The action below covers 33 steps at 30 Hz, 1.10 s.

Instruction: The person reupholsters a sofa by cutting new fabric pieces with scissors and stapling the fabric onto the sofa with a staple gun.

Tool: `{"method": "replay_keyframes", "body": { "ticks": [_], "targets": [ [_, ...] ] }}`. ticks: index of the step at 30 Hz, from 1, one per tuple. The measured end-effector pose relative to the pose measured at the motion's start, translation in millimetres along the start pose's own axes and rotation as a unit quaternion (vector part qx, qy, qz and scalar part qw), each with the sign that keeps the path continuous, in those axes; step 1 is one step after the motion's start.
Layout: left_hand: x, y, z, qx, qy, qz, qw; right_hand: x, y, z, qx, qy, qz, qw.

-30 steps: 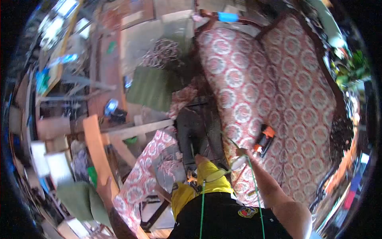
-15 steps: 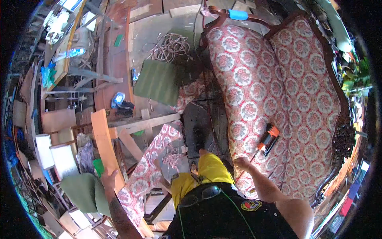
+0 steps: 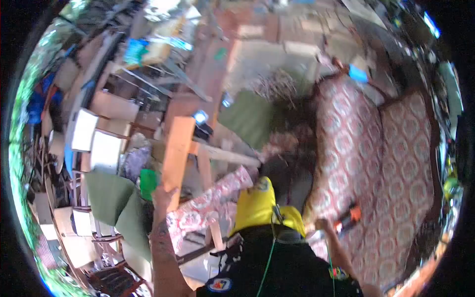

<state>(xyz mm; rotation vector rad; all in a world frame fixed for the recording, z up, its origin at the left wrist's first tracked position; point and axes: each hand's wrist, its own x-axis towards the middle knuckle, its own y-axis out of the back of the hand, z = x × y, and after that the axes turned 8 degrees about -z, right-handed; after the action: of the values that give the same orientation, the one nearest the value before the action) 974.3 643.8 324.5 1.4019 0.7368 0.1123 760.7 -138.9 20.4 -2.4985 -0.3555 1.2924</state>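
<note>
On the lower end of a light wooden board (image 3: 179,148), at the left, lies my left hand (image 3: 162,197); its fingers look curled over the board's edge, though blurred. Floral fabric (image 3: 213,203) drapes over the wooden frame beside it. My right hand (image 3: 324,225) is closed at the front edge of the floral sofa (image 3: 341,143); whatever is in its fingers is hidden. An orange and black power tool, apparently a staple gun (image 3: 349,218), lies on the sofa seat just beyond that hand.
A green cushion (image 3: 250,118) and a heap of tangled cord (image 3: 277,86) lie on the floor ahead. Green padded pieces (image 3: 109,195) and white panels (image 3: 105,150) crowd the left. Wooden trestle legs (image 3: 185,81) stand at the upper left.
The view has swung left, so everything appears shifted to the right and is blurred. My left hand stays on the board and my right hand stays by the sofa edge.
</note>
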Motion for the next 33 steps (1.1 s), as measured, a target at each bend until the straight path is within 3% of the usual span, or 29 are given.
{"method": "replay_keyframes", "body": {
  "ticks": [1,2,3,7,9,10,11,13,14,15,16,17,18,19,20,21,23,24,26,27,28,29,30,31,32,33],
  "targets": [
    [-3,1,5,0.013,-0.005,0.006,1.000,-17,-24,-35,-0.426,0.093,0.022,0.899],
    [-4,-4,2,-0.027,-0.021,0.014,0.999,-36,-64,-77,-0.307,-0.022,0.086,0.948],
    [-1,-7,-1,-0.070,-0.036,0.027,0.997,-29,-88,-120,-0.183,-0.133,0.145,0.963],
    [-10,12,19,-0.062,-0.010,0.015,0.998,2,-93,-143,-0.147,-0.038,0.170,0.974],
    [-8,0,8,-0.069,-0.041,0.045,0.996,14,-96,-173,-0.178,0.044,0.101,0.978],
    [-1,-11,-2,-0.074,-0.041,0.053,0.995,13,-111,-183,-0.150,0.100,0.128,0.975],
    [7,-26,-14,-0.073,-0.030,0.048,0.996,36,-92,-173,-0.284,0.136,0.110,0.943],
    [14,-40,-19,-0.080,-0.017,0.045,0.996,14,-117,-226,-0.052,0.053,0.125,0.989],
    [14,-38,-17,-0.074,-0.031,0.080,0.994,35,-95,-229,-0.058,0.060,0.124,0.989],
    [3,-32,-12,-0.066,-0.041,0.107,0.991,69,-102,-257,-0.164,0.047,0.133,0.976],
    [-12,14,20,-0.138,0.040,-0.060,0.988,97,-111,-285,-0.268,0.031,0.140,0.953],
    [-11,7,20,-0.147,0.043,-0.063,0.986,91,-71,-272,-0.371,0.017,0.145,0.917],
    [-5,-3,12,-0.103,0.018,-0.020,0.994,110,-81,-245,-0.469,0.008,0.148,0.870],
    [-2,-13,2,-0.057,-0.007,0.022,0.998,129,-60,-260,-0.562,-0.001,0.150,0.813],
    [4,-25,-7,-0.060,0.011,-0.012,0.998,144,-39,-265,-0.647,-0.010,0.151,0.748],
    [3,-28,-10,-0.067,0.013,-0.008,0.998,152,-38,-294,-0.652,-0.005,0.153,0.743],
    [6,-27,-10,-0.075,0.031,-0.027,0.996,178,-45,-368,-0.805,0.035,0.022,0.592],
    [8,-33,-13,-0.055,0.040,-0.030,0.997,191,-51,-392,-0.808,0.035,0.020,0.587],
    [8,-31,-10,-0.063,0.049,-0.045,0.996,226,-63,-439,-0.595,0.035,0.121,0.794],
    [7,-26,-8,-0.064,0.054,-0.058,0.995,251,-65,-464,-0.599,0.037,0.118,0.791],
    [4,-19,-1,-0.036,0.061,-0.056,0.996,282,-63,-490,-0.282,-0.075,-0.076,0.953],
    [3,-22,0,-0.039,0.066,-0.053,0.996,312,-68,-523,0.083,-0.178,-0.256,0.947],
    [-1,-29,0,-0.041,0.080,-0.045,0.995,264,-172,-578,-0.219,-0.031,0.023,0.975],
    [-2,-31,2,-0.043,0.094,-0.039,0.994,274,-205,-621,-0.224,-0.042,0.011,0.974],
    [-10,-10,16,-0.049,0.101,-0.068,0.991,329,-185,-650,-0.088,-0.060,-0.171,0.980],
    [-10,-11,18,-0.052,0.106,-0.068,0.991,363,-192,-689,-0.094,-0.024,-0.267,0.959]
  ]
}}
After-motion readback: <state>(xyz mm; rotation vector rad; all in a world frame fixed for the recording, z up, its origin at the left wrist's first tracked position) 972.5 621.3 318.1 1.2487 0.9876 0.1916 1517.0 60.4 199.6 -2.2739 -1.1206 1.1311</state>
